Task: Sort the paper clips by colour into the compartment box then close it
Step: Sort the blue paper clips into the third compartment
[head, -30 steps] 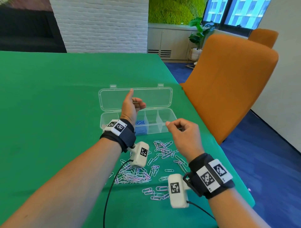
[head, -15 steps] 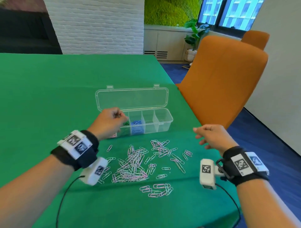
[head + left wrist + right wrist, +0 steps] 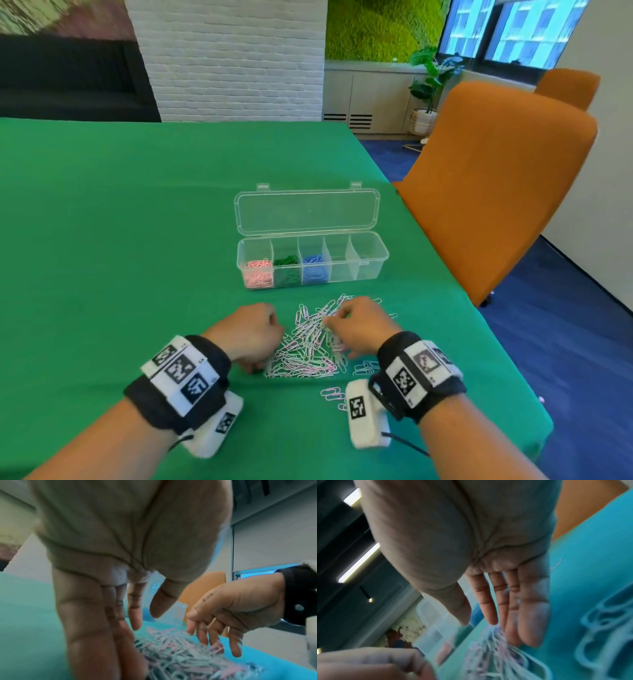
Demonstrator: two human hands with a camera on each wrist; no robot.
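— What lay on the worktop (image 3: 102, 212), taking the compartment box (image 3: 312, 262) as the marker?

— The green worktop carried the clear box with its lid (image 3: 307, 211) thrown back flat on the far side. An orange chair (image 3: 493, 185) stood to the right of the box, off the worktop's edge. Inside, pink clips (image 3: 257, 272) filled the leftmost compartment, green clips (image 3: 286, 269) the next and blue clips (image 3: 314, 267) the third; the two compartments to the right looked bare.

— And the loose clips?

— A heap of pale paper clips (image 3: 308, 346), pink and whitish, lay just in front of the box, on the person's side, with a few strays (image 3: 331, 394) nearer still.

— How were the hands posed?

— Both forearms reached forward with the backs of the hands up. The left hand (image 3: 248, 337) sat at the heap's left edge, its fingers (image 3: 89, 635) straight and close together, pointing down at the worktop, holding nothing. The right hand (image 3: 359, 327) was over the heap's right side, its fingers (image 3: 532, 615) extended and relaxed, tips down among the clips; I could not tell whether it pinched any.
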